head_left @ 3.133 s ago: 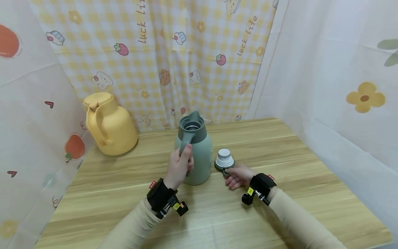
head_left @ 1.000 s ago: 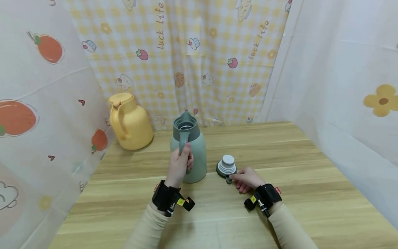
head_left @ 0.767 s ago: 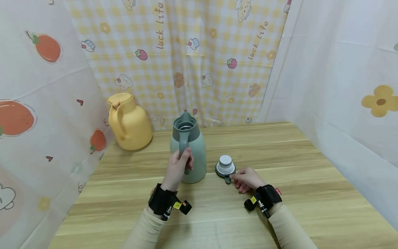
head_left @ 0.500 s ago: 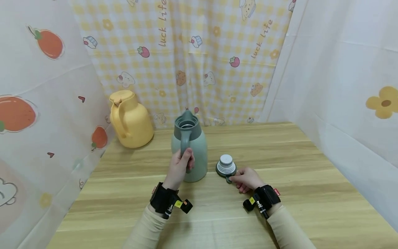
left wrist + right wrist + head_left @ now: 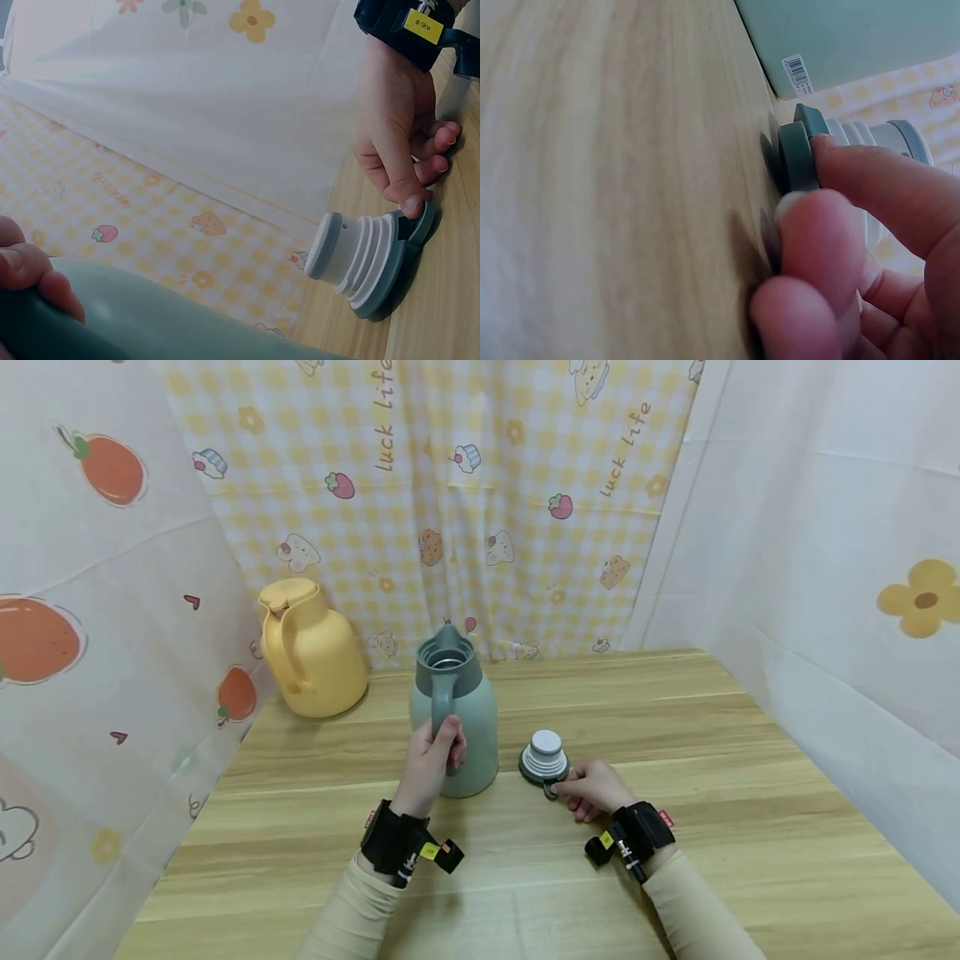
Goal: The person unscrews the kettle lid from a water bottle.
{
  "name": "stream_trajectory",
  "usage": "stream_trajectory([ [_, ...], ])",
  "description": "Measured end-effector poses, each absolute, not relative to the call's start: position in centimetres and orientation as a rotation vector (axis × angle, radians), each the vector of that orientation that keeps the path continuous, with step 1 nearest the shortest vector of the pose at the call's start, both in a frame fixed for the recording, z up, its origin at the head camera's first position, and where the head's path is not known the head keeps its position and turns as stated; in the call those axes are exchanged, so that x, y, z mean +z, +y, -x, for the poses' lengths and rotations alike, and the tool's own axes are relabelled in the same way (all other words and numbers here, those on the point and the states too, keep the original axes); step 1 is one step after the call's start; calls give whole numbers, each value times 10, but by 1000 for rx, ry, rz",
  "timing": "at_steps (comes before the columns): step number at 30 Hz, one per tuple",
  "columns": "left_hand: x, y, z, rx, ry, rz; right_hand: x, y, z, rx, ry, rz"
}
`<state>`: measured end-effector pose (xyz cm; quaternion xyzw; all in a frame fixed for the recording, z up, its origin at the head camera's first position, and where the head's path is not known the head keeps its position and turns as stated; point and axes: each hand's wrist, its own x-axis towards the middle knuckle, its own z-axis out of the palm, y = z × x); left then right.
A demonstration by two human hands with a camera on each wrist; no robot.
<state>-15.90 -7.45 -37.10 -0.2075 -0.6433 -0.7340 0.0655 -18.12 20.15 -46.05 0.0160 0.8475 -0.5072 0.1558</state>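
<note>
Two grips, one for each hand. Round the handle (image 5: 442, 695) of the green jug (image 5: 476, 739), the left hand (image 5: 427, 768), its fingers (image 5: 26, 262) firmly curled, with the thumb laid against the grip. At the small tab (image 5: 551, 790) of the stopper lid (image 5: 545, 760), the right hand (image 5: 595, 787) in a narrow pinch, the remaining fingers loosely bent close to the tabletop (image 5: 750, 827). Green jug upright on the tabletop, pale in the body, darker at collar, spout and handle, with an uncovered mouth, a metallic inner rim and a spout turned away from the person; low on its wall, a barcode label (image 5: 798, 75). Stopper lid upside down, near the jug's right side but apart from it: dark green disc below, stepped white plug above, tab toward the person. By count: two jugs, including a yellow jug (image 5: 322, 660) with covered top, farther back at the left; one loose stopper lid; two black wrist straps (image 5: 388, 839); two beige sleeves (image 5: 352, 902); behind, one checked curtain (image 5: 487, 468).
</note>
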Motion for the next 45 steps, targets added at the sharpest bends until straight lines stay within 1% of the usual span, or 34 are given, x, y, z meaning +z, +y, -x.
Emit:
stream_trajectory([
  [15,-372,-80,156,-2197,-1976,594,-464,197,179,-1461,2423,-32],
  [20,-377,-86,148,-2125,-2082,482,-465,194,176,-1492,2409,-32],
  [24,-389,-97,136,-2066,-2172,448,-467,194,175,-1517,2383,-45],
  [27,-395,-105,129,-2072,-2196,504,-466,195,175,-1536,2373,-69],
  [33,-395,-123,113,-2027,-2277,458,-461,202,177,-1585,2337,-76],
  [38,-399,-141,100,-2004,-2285,479,-461,209,174,-1676,2287,-68],
  [45,-413,-174,91,-2118,-2239,287,-464,214,172,-1768,2234,-37],
])
